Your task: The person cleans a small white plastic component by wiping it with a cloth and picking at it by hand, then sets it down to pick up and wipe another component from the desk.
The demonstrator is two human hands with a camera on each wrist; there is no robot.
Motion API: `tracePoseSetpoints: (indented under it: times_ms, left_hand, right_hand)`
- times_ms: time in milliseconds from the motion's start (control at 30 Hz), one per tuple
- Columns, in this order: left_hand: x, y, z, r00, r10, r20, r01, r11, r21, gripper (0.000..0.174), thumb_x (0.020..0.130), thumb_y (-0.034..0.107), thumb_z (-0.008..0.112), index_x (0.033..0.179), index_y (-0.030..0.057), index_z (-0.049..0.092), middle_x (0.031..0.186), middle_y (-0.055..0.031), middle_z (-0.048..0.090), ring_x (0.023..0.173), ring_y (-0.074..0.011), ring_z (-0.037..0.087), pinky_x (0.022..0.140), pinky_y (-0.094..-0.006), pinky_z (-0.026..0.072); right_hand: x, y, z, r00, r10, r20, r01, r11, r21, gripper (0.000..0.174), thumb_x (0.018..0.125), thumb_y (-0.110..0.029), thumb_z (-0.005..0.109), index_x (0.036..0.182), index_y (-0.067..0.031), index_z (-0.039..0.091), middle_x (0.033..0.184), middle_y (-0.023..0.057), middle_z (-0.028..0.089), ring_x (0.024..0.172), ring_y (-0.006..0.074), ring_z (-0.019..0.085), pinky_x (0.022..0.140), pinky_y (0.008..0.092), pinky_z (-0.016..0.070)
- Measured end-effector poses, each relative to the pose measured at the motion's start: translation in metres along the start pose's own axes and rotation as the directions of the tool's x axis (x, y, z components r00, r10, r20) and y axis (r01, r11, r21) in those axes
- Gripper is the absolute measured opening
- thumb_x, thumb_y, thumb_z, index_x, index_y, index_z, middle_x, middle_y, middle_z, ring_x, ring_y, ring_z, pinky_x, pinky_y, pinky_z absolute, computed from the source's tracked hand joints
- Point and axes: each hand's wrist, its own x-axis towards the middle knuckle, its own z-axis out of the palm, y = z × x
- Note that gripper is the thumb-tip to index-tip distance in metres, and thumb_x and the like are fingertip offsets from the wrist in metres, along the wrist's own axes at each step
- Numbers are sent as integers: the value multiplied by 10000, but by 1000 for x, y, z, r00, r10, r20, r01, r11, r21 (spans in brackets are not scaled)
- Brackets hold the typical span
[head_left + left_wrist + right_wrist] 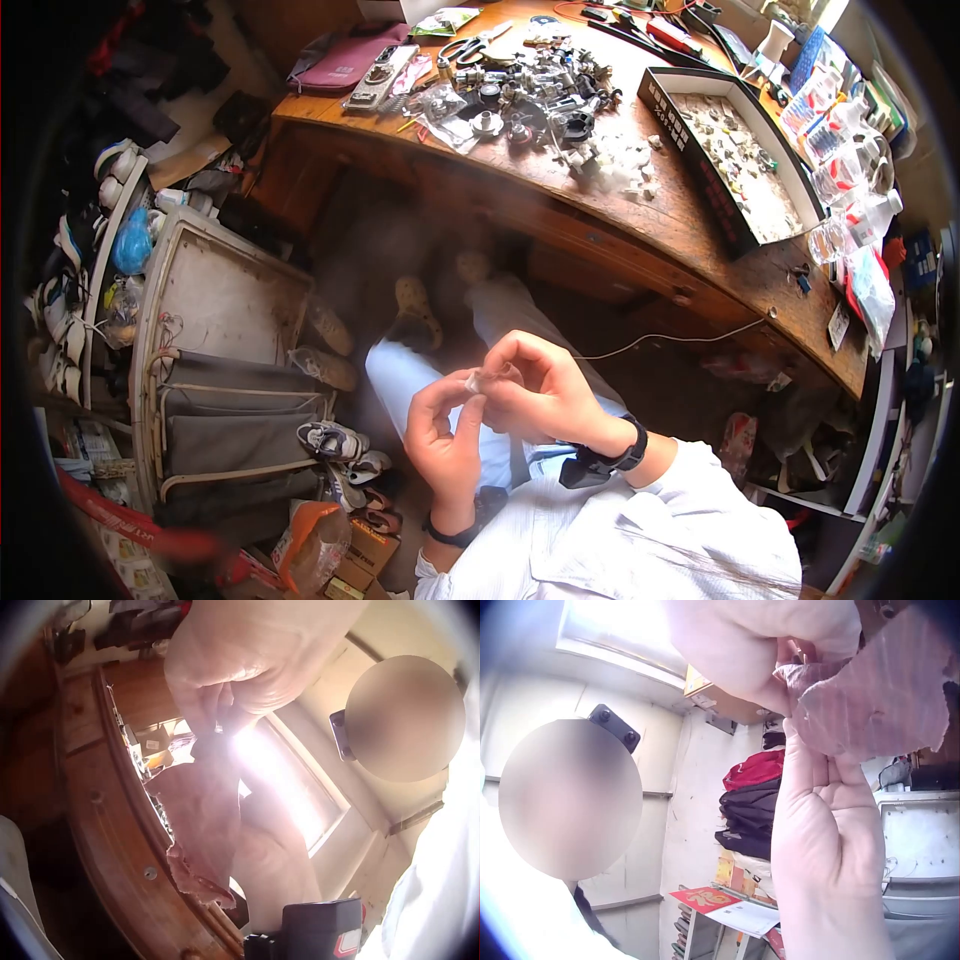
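— Where is the small plastic bag (pixel 482 380)?
— Above the lap, near the wooden desk (pixel 700 215). The left hand (pixel 447 445) and the right hand (pixel 548 392) both pinch it with fingertips.

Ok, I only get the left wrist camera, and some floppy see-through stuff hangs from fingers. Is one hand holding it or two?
Observer: Two. The left hand and the right hand both pinch the small piece of thin clear plastic, above the lap.
Operator: What's on top of the desk?
Observer: A heap of small metal parts lies on the curved brown wooden desk.
Operator: Anything else?
Observer: An open black box of tiny bits stands beside the heap.
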Motion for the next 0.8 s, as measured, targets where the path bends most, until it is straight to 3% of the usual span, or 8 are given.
tracePoseSetpoints:
  times_ms: [67,167,300,400,467,700,767,800]
  left_hand:
    - [1,-3,0,998,55,43,-57,997,44,255,900,-85,649,1137,-43,565,1100,-131,654,956,-150,640,869,-258,515]
    - [2,-1,2,989,118,85,-131,976,173,258,910,-79,635,1158,-47,571,1101,-116,652,961,-153,637,862,-264,513]
    - [4,0,-1,982,165,95,-185,944,273,212,930,-48,617,1142,-42,609,1074,-108,663,940,-163,638,834,-279,518]
    - [7,5,0,967,225,119,-254,851,460,166,940,-17,605,1098,-34,655,1036,-117,675,916,-185,647,801,-289,520]
    - [8,7,1,958,233,166,-286,784,550,190,898,-15,631,1080,-20,685,1003,-154,694,903,-290,672,796,-345,530]
    - [9,13,8,962,208,175,-269,824,498,199,897,-23,641,1091,-20,687,1061,-146,689,948,-255,665,844,-328,519]
    - [3,10,15,997,-13,-74,15,1000,26,172,905,-27,651,1074,-20,682,1087,-124,685,976,-208,650,873,-312,510]
    - [2,7,12,997,-13,-75,15,1000,26,172,905,-27,651,1074,-20,682,1087,-124,685,976,-208,650,873,-312,510]
  right_hand:
    - [0,0,-4,998,-27,49,29,999,-43,83,985,-43,594,1023,1,536,784,25,607,630,51,546,527,215,457]
    - [0,-3,-6,998,-38,51,44,991,-123,85,983,-59,606,1015,-7,546,765,11,604,612,46,546,516,211,454]
    - [0,-5,-4,999,-19,40,24,992,-125,86,981,-61,611,1016,-12,549,750,2,600,606,42,544,504,208,445]
    - [1,-3,-4,999,-19,34,22,996,-91,84,980,-58,610,1017,-12,551,753,1,599,607,41,546,497,203,436]
    - [1,-3,-5,997,-59,39,64,989,-137,78,976,-49,610,1016,-14,554,752,0,596,612,41,551,494,200,431]
    - [1,-5,-5,998,-55,32,60,984,-166,83,974,-47,616,1015,-14,552,751,1,592,613,43,549,491,201,426]
    - [1,-5,-4,999,-29,42,34,991,-127,86,976,-51,614,1017,-13,549,745,1,591,609,46,549,492,204,428]
    - [2,-5,-4,999,-29,43,34,991,-127,86,976,-51,614,1017,-13,549,745,1,591,609,46,549,492,204,428]
